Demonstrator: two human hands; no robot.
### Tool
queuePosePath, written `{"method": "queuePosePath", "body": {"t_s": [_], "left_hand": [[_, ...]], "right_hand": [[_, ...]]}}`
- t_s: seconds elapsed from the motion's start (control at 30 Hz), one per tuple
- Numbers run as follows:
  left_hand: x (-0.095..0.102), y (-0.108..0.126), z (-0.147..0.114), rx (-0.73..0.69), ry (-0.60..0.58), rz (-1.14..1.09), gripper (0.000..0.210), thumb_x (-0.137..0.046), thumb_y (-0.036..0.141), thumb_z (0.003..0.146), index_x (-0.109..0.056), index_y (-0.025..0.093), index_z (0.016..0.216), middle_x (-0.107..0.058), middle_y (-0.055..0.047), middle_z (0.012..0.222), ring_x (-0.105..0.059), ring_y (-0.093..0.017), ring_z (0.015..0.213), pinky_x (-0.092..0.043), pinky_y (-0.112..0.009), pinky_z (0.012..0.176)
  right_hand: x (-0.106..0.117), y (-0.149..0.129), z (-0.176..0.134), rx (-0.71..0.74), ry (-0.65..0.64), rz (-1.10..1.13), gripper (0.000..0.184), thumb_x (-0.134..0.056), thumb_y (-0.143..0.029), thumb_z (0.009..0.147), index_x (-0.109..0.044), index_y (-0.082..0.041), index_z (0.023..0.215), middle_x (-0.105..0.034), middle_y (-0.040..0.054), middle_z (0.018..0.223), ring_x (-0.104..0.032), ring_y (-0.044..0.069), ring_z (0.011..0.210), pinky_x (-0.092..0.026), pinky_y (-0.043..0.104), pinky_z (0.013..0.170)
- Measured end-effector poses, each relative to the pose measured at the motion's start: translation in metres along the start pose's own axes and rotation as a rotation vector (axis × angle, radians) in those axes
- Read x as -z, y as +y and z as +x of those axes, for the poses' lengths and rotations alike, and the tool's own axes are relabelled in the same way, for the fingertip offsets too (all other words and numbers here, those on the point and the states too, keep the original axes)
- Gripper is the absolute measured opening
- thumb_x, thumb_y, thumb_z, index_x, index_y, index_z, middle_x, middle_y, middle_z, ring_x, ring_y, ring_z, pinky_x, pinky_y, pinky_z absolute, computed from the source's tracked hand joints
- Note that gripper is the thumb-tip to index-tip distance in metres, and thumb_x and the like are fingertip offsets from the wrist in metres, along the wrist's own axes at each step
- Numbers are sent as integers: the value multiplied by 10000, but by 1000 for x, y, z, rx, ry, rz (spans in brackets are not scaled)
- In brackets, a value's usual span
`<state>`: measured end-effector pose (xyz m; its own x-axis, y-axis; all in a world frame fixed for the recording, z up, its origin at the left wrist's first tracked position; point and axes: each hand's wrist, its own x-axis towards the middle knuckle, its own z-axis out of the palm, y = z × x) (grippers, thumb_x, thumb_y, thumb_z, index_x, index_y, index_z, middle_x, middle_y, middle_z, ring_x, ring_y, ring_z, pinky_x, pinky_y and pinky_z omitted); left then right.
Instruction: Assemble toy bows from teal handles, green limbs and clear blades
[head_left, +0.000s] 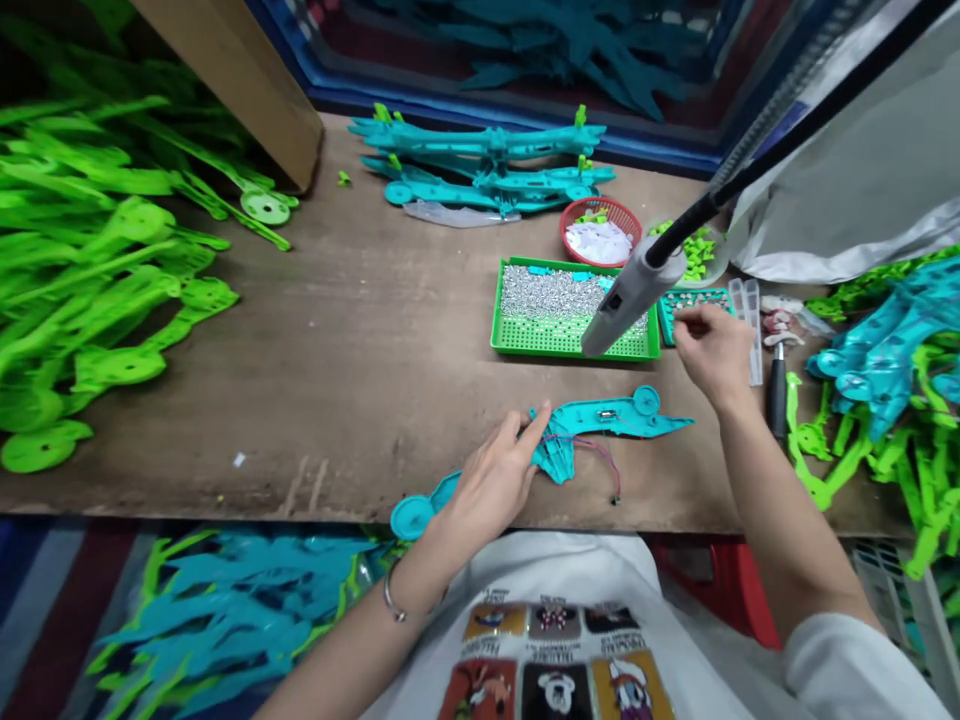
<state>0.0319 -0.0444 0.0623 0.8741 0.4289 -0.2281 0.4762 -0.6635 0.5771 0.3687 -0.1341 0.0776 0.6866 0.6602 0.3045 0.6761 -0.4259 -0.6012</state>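
Observation:
My left hand (pixel 499 475) lies across the middle of a long teal plastic part (pixel 600 418), fingers closed over it and the index finger pointing along it. One rounded end (pixel 412 517) shows at the table's front edge; the middle is under my hand. A thin red and dark wire (pixel 607 458) trails from the part onto the table, with a tiny dark connector at its tip. My right hand (pixel 716 355) is raised at the front of a small teal tray (pixel 701 300) of small metallic pieces. Its thumb and fingers are pinched together; anything between them is too small to see.
A green basket (pixel 566 338) holds many small screws. A grey tool (pixel 626 300) hangs above it on a black cable. Behind stand a red basket (pixel 574 215) and stacked teal parts (pixel 487 140). Bright green parts (pixel 112 290) heap at left; a black-handled tool (pixel 778 395) lies at right.

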Motion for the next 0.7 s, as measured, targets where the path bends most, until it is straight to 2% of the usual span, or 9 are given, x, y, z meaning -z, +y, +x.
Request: {"method": "queuePosePath", "body": {"t_s": [0.1, 0.2, 0.27, 0.37, 0.5, 0.7], "left_hand": [[-3, 2, -2, 4, 15, -5, 827, -486, 104, 924, -139, 273, 1655, -500, -107, 1211, -602, -285, 1100, -558, -443, 937], [-6, 3, -3, -11, 38, -30, 841, -489, 91, 917, -138, 296, 1654, -502, -106, 1235, -598, -278, 1118, -551, -429, 954], [-7, 2, -4, -22, 47, -48, 852, -490, 83, 915, -132, 307, 1655, -502, -104, 1248, -593, -275, 1132, -548, -424, 963], [-8, 2, -4, -27, 50, -75, 861, -499, 76, 908, -138, 309, 1654, -505, -100, 1247, -592, -271, 1135, -544, -423, 976], [-7, 2, -4, -11, 43, -108, 842, -506, 80, 908, -170, 289, 1651, -505, -105, 1237, -588, -277, 1151, -540, -433, 991], [-6, 2, -4, -25, 52, -144, 827, -508, 76, 908, -205, 305, 1643, -507, -96, 1219, -587, -267, 1147, -539, -424, 997]], "right_hand": [[3, -38, -61, -45, -59, 124, 158, -658, -269, 893, -778, -184, 952, -781, 37, 837, -699, 151, 694, -547, 287, 669], [-9, -68, -113, -196, -60, 277, 94, -717, -273, 848, -781, -207, 869, -781, 21, 824, -695, 152, 698, -542, 278, 655], [-20, -77, -131, -266, -21, 328, 72, -729, -269, 830, -775, -214, 829, -770, 12, 790, -691, 158, 708, -547, 295, 700], [-33, -76, -140, -289, 9, 338, 60, -718, -259, 828, -762, -218, 826, -762, 10, 786, -695, 170, 734, -553, 321, 757], [-39, -72, -143, -263, 35, 283, 48, -691, -242, 838, -735, -225, 848, -750, 3, 805, -692, 176, 743, -555, 333, 771], [-41, -77, -144, -18, 108, -2, 86, -644, -176, 869, -696, -227, 823, -739, 23, 822, -667, 207, 823, -514, 372, 835]]}}
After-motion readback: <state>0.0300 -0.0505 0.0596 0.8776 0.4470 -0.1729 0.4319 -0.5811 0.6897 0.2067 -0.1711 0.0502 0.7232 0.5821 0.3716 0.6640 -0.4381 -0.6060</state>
